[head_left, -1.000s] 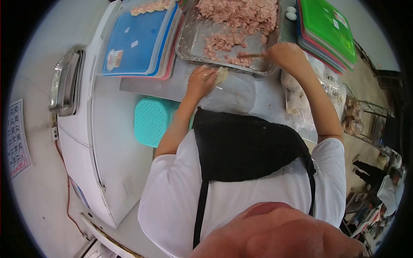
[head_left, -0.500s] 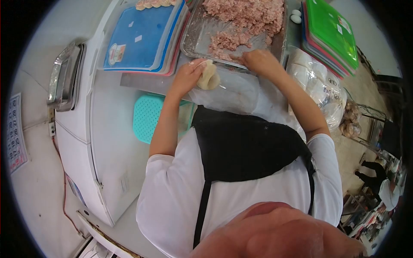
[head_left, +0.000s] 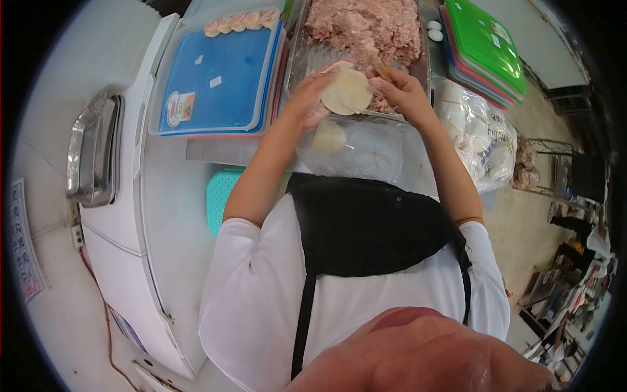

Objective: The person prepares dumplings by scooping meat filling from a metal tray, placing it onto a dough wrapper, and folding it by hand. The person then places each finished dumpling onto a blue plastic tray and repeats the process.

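Fingers of our left hand [head_left: 310,98] are curled around the left edge of a pale round wrapper [head_left: 346,91], gripping it, while those of our right hand [head_left: 405,95] are closed on a brown stick [head_left: 384,70]. We hold the wrapper up over the near edge of the metal tray [head_left: 312,57], its flat face turned towards us. Being nearly circular, it shows no clear long axis; more than one edge shows along its lower side, though we cannot tell how many layers there are. Our stick's long axis slants, its far end pointing away from us and a little left, towards the minced meat [head_left: 392,29]. Our right fingertips come just beside the wrapper's right edge; we cannot tell whether they touch it. Below our left hand, another round wrapper [head_left: 329,136] lies flat on a clear plastic sheet [head_left: 366,153]. To our left, a row of filled pieces [head_left: 241,24] sits along the far end of a blue lid [head_left: 225,75]; to our right, beyond the tray, are two white eggs [head_left: 435,35] and stacked green lids [head_left: 486,46].
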Tool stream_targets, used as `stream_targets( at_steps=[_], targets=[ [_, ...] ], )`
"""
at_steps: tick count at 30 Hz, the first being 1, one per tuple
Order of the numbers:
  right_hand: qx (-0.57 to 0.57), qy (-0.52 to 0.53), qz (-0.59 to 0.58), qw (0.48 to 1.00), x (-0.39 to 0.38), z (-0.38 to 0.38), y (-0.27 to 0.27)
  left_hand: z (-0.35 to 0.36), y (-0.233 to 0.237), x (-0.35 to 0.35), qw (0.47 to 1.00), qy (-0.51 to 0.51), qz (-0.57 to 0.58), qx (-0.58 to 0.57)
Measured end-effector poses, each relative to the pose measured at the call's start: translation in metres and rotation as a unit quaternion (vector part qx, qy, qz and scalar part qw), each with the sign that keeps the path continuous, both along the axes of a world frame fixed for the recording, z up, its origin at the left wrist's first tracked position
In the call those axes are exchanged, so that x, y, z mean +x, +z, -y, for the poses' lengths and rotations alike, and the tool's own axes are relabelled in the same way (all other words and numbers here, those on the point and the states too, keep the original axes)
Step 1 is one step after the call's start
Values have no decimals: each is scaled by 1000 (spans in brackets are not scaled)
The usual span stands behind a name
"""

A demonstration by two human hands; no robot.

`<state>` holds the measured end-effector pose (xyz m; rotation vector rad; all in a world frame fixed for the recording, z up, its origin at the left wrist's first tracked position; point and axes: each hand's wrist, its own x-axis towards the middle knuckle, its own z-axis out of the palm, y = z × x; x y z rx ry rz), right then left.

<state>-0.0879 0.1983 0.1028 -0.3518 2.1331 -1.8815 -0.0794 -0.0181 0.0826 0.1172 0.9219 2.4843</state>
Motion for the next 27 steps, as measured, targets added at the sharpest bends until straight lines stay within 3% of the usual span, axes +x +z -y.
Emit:
stream_targets(
  at_steps=[3, 6, 9, 11, 15, 18, 20, 22, 24, 27],
  targets=[
    [35, 16, -42, 998, -4, 3, -16, 2, -11, -6, 992, -50, 106, 39],
    [67, -29, -81, 994, 10, 4, -6, 2, -17, 1, 995, -11, -5, -96],
    [69, -66, -44, 994, 21, -5, 2, 1, -7, -5, 990, 92, 109, 11],
    [42, -50, 26, 998, 24, -9, 8, -4, -5, -13, 984, 119, 118, 66],
    [127, -73, -118, 982, 25, -8, -32, -13, 23, -15, 976, 85, 82, 182],
    [252, -54, -280, 925, 21, -24, -41, 0, -10, -31, 968, 106, 58, 221],
    [381, -5, -318, 868, 21, -46, -11, -6, -7, -30, 960, 218, 82, 155],
    [395, -27, -295, 870, 33, -43, 23, -13, -2, -30, 940, 307, 105, 104],
    [387, -42, -313, 867, 33, -39, 22, -21, -19, -32, 966, 250, 29, 62],
    [358, -54, -362, 859, 21, -36, -21, -42, -14, -25, 970, 236, 31, 57]
  ],
)
